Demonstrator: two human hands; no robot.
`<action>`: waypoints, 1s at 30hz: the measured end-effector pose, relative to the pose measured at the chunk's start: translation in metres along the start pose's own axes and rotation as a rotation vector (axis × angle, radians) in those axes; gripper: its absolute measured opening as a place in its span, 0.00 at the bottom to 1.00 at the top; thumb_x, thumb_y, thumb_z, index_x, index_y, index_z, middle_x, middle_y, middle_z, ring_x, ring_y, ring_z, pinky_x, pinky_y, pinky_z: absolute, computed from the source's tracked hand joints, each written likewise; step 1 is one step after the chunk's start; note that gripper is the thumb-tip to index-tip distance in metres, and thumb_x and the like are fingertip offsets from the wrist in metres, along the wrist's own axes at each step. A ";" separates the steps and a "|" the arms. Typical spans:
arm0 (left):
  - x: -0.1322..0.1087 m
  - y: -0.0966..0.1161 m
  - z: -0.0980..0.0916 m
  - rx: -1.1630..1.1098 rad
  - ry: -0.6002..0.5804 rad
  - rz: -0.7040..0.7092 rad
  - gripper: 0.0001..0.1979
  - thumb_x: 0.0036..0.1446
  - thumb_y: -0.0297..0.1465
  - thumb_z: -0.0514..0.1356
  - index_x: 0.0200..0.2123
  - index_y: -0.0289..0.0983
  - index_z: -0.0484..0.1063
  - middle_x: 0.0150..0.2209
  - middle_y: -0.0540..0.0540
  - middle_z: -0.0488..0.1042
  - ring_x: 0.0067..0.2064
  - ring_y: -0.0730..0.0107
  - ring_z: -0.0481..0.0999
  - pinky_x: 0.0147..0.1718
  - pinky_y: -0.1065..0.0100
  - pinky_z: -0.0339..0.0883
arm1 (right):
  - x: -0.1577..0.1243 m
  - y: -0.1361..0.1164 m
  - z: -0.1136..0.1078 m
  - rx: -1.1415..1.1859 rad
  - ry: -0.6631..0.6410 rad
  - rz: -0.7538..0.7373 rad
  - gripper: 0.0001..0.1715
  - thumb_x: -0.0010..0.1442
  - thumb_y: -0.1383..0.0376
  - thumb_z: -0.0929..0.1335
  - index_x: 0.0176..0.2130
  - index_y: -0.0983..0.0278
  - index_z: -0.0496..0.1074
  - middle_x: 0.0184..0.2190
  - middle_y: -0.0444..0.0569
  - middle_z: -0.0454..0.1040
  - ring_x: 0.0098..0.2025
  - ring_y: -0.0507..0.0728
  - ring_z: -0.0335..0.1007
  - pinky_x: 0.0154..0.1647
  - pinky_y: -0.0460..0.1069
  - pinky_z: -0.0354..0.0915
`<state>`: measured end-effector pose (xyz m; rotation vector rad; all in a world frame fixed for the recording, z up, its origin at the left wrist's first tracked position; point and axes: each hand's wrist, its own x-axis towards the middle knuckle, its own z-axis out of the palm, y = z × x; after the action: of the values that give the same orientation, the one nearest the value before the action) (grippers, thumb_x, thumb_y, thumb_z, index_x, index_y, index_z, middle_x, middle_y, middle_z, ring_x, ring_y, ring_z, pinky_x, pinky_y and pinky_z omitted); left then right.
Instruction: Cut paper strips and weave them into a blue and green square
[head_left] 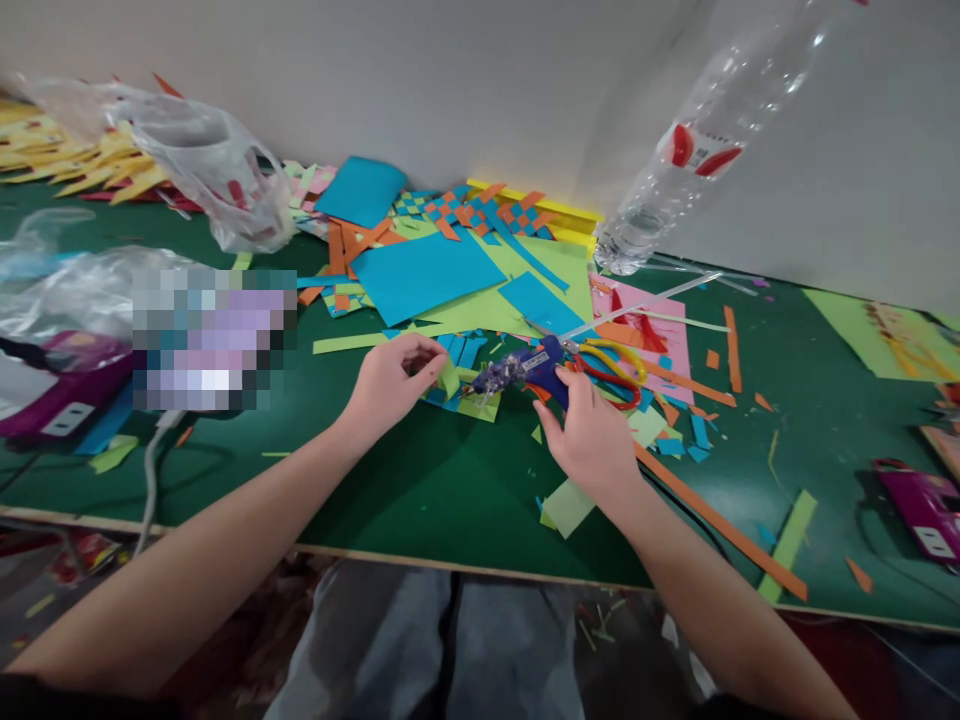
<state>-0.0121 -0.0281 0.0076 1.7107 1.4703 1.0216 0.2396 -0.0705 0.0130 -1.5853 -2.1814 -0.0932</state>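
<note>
My right hand [592, 425] is wrapped round a blue hot glue gun [553, 358] with a clear glue stick [645, 305] poking from its back. The gun's nozzle, crusted with grey residue, points left toward my other hand. Pinched in my left hand [401, 380] is a curled light green paper strip [449, 378]. Just below the nozzle lies a small woven piece of blue and green paper [476, 405], partly hidden by the strip and the gun. Scissors with yellow and red handles [619, 362] lie behind the gun, close to my right hand.
Blue paper sheets [427, 275] and woven orange-and-blue pieces [472, 212] lie at the back. A tilted plastic bottle [697, 150] leans against the wall. Left are a plastic bag with a cup [217, 170], a blurred-out device [214, 345] and a purple box [71, 385]; another purple box [919, 505] stands right.
</note>
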 end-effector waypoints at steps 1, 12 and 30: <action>0.000 0.000 0.000 0.013 0.003 0.002 0.11 0.56 0.37 0.60 0.35 0.36 0.73 0.29 0.45 0.77 0.28 0.69 0.76 0.26 0.69 0.71 | 0.000 0.000 0.000 0.004 0.000 -0.004 0.19 0.63 0.61 0.61 0.50 0.70 0.63 0.44 0.65 0.75 0.41 0.66 0.77 0.29 0.54 0.70; 0.000 -0.001 0.000 0.039 0.029 0.029 0.09 0.56 0.36 0.58 0.34 0.35 0.72 0.29 0.45 0.75 0.29 0.69 0.74 0.24 0.70 0.66 | -0.002 0.002 0.002 0.010 0.025 -0.044 0.18 0.64 0.63 0.61 0.51 0.69 0.63 0.46 0.64 0.75 0.43 0.65 0.77 0.32 0.55 0.72; -0.002 0.005 0.000 0.047 0.012 -0.008 0.10 0.56 0.38 0.58 0.35 0.37 0.71 0.26 0.47 0.76 0.24 0.70 0.74 0.22 0.70 0.64 | -0.004 -0.001 -0.005 -0.087 0.092 -0.118 0.17 0.64 0.66 0.62 0.51 0.70 0.65 0.43 0.61 0.77 0.43 0.63 0.77 0.31 0.52 0.72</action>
<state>-0.0100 -0.0305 0.0113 1.7334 1.5189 1.0025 0.2414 -0.0757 0.0166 -1.4660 -2.2247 -0.2947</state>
